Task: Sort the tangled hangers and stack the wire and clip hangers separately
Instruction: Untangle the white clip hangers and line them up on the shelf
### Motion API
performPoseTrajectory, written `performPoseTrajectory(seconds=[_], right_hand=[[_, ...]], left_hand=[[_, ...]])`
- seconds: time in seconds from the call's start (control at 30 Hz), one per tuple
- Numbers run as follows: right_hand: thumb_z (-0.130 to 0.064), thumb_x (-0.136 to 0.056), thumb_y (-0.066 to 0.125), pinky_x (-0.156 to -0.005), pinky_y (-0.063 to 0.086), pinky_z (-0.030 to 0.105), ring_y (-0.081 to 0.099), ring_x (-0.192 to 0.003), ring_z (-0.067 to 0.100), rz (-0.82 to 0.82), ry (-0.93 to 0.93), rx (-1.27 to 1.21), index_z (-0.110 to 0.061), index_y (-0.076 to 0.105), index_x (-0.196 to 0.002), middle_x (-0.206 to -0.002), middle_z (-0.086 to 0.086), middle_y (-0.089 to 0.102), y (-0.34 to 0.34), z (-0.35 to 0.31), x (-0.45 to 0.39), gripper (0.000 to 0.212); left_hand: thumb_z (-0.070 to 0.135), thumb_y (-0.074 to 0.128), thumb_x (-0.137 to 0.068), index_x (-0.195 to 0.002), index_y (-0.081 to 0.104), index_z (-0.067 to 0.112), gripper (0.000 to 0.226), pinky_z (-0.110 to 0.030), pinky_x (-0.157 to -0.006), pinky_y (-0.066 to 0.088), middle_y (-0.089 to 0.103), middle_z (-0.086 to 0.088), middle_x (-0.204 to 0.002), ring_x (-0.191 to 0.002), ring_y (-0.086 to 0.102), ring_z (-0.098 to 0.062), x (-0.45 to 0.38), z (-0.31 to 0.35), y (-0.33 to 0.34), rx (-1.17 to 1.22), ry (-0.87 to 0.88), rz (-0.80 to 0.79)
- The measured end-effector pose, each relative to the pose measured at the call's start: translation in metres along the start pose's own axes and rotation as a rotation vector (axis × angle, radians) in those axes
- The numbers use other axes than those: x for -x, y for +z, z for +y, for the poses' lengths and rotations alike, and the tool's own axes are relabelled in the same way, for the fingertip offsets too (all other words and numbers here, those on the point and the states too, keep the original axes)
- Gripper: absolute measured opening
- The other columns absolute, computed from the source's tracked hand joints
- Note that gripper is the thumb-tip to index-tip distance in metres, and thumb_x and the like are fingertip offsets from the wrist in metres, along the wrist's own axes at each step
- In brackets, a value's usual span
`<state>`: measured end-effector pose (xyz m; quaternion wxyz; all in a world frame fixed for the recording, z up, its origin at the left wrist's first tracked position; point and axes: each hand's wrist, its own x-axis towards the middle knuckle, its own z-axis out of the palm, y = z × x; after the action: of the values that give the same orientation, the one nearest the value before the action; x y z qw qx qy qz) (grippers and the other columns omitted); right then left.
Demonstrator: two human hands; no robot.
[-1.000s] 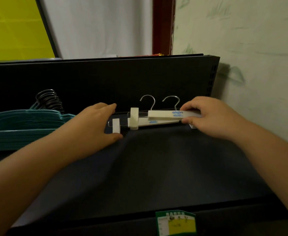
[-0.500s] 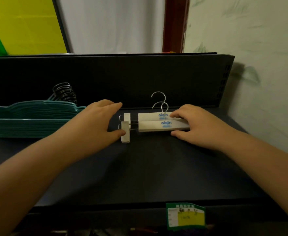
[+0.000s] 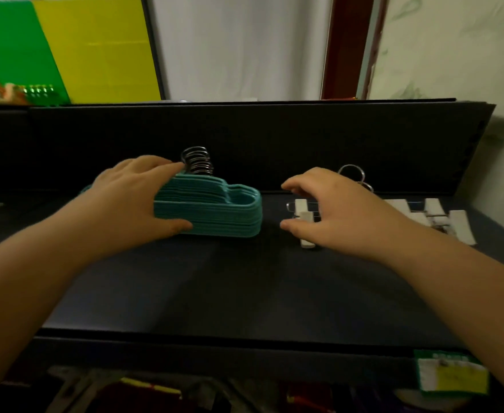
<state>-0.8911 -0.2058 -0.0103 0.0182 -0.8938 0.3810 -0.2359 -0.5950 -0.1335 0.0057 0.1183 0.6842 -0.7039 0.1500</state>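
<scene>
Sorting looks nearly finished; left hand (image 3: 131,201) grips teal hanger stack (image 3: 215,213) at left; right hand (image 3: 334,210) hovers, fingers spread, holding nothing, above white clip hangers (image 3: 432,213) at right.

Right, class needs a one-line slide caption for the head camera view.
Left hand grips the teal hanger stack while the right hand hovers open over the white clip hangers on a dark shelf.

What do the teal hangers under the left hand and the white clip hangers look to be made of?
Teal hangers: matte, even colour, likely plastic or a coated finish; their hooks shine like bare metal wire. White clip hangers: smooth, opaque white blocks, probably plastic, on thin shiny wire with metal hooks. Motion blur leaves finer texture unclear.
</scene>
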Motion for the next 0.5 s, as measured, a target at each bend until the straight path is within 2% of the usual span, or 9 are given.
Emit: performPoseTrajectory(seconds=[0.13, 0.23, 0.3, 0.37, 0.5], right_hand=[[-0.055, -0.078, 0.075, -0.104, 0.045, 0.035, 0.048, -0.127, 0.012, -0.069, 0.046, 0.039, -0.029, 0.036, -0.148, -0.140, -0.006, 0.046, 0.022, -0.042, -0.044, 0.084], [-0.052, -0.073, 0.081, -0.103, 0.045, 0.034, 0.050, -0.126, 0.014, -0.203, 0.147, 0.053, -0.029, 0.033, -0.150, -0.143, -0.005, 0.046, 0.037, -0.060, -0.067, 0.093], [-0.047, -0.070, 0.085, -0.098, 0.048, 0.032, 0.054, -0.118, 0.012, -0.251, 0.219, 0.064, -0.031, 0.035, -0.147, -0.139, -0.007, 0.051, 0.044, -0.064, -0.073, 0.093], [-0.041, -0.068, 0.087, -0.093, 0.048, 0.029, 0.055, -0.113, 0.010, -0.233, 0.291, 0.065, -0.031, 0.037, -0.145, -0.134, -0.008, 0.055, 0.049, -0.066, -0.075, 0.093], [-0.036, -0.062, 0.092, -0.082, 0.048, 0.027, 0.057, -0.100, 0.007, -0.154, 0.451, -0.053, -0.030, 0.046, -0.137, -0.117, -0.012, 0.059, 0.053, -0.064, -0.074, 0.089]], left_hand=[[0.074, 0.072, -0.056, -0.153, 0.016, 0.033, 0.119, -0.050, -0.112, 0.027, 0.027, -0.004, -0.155, -0.139, 0.029, -0.031, 0.000, -0.077, 0.004, -0.072, -0.074, -0.065], [0.073, 0.075, -0.053, -0.153, 0.017, 0.031, 0.122, -0.048, -0.111, 0.032, 0.032, -0.005, -0.153, -0.137, 0.035, -0.030, -0.005, -0.127, 0.012, -0.052, -0.066, -0.119], [0.065, 0.080, -0.054, -0.151, 0.025, 0.028, 0.117, -0.043, -0.109, 0.037, 0.043, -0.005, -0.147, -0.130, 0.045, -0.026, -0.010, -0.151, 0.023, 0.049, -0.021, -0.152], [0.049, 0.087, -0.058, -0.148, 0.033, 0.028, 0.106, -0.037, -0.105, 0.041, 0.052, -0.001, -0.139, -0.122, 0.052, -0.020, -0.014, -0.165, 0.035, 0.199, -0.015, -0.170], [0.035, 0.089, -0.060, -0.136, 0.045, 0.032, 0.088, -0.031, -0.096, 0.043, 0.058, 0.012, -0.116, -0.106, 0.055, -0.010, -0.020, -0.183, 0.056, 0.409, -0.005, -0.165]])
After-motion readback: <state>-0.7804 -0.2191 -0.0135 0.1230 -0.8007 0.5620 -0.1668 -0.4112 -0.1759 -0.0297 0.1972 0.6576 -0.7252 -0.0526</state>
